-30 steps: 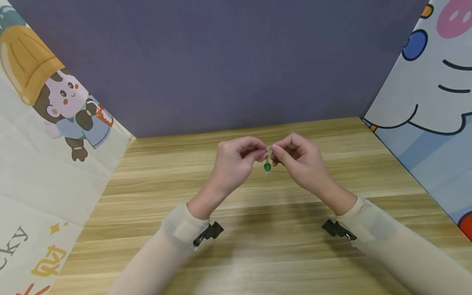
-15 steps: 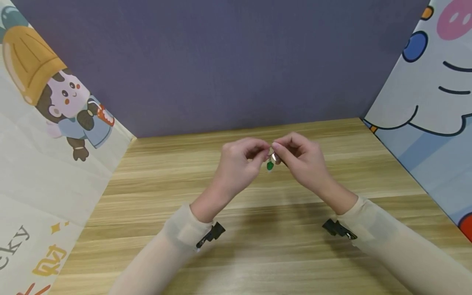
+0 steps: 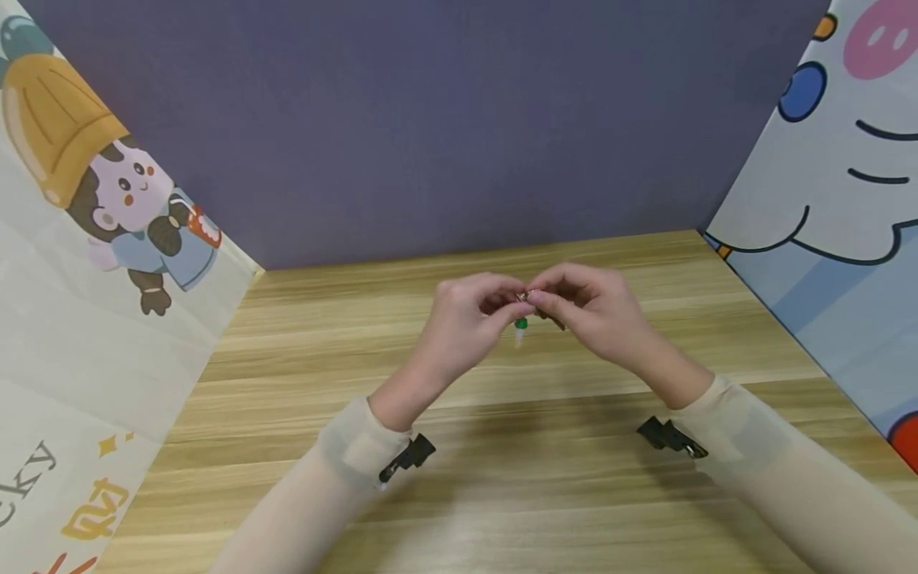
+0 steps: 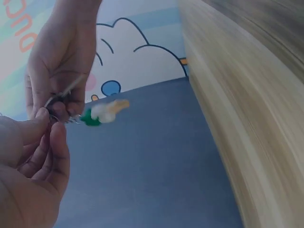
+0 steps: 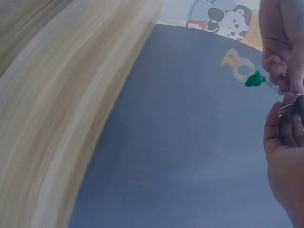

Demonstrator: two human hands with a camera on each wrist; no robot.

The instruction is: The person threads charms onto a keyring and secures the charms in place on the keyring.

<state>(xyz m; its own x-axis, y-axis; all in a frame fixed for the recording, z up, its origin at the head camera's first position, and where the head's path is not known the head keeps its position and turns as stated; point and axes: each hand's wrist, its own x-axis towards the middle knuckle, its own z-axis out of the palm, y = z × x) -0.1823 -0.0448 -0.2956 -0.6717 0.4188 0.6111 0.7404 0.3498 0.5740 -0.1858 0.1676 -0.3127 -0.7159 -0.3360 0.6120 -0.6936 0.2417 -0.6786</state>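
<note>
Both hands are raised above the wooden table (image 3: pixel 502 478), fingertips meeting in the middle. Between them is a small keychain: a metal ring (image 3: pixel 523 296) with a green-and-white charm (image 3: pixel 520 327) dangling below. My left hand (image 3: pixel 506 302) pinches the metal part from the left and my right hand (image 3: pixel 542 300) pinches it from the right. In the left wrist view the charm (image 4: pixel 102 113) hangs beside the left hand's fingers (image 4: pixel 50 137), and a thin metal piece (image 4: pixel 61 95) sticks out by the right hand (image 4: pixel 57 57). The right wrist view shows the charm (image 5: pixel 243 70) blurred and a metal piece (image 5: pixel 290 107) between the fingertips.
A purple back wall (image 3: pixel 445 127) closes the far side. Cartoon-printed panels stand on the left (image 3: pixel 93 239) and right (image 3: pixel 846 199). Black clips (image 3: pixel 405 457) (image 3: pixel 667 437) sit on the two sleeves. Bare wood lies around and in front of the hands.
The fingertips have closed in tighter on the metal ring. The charm has swung slightly, and the right forearm has shifted a little to the right.
</note>
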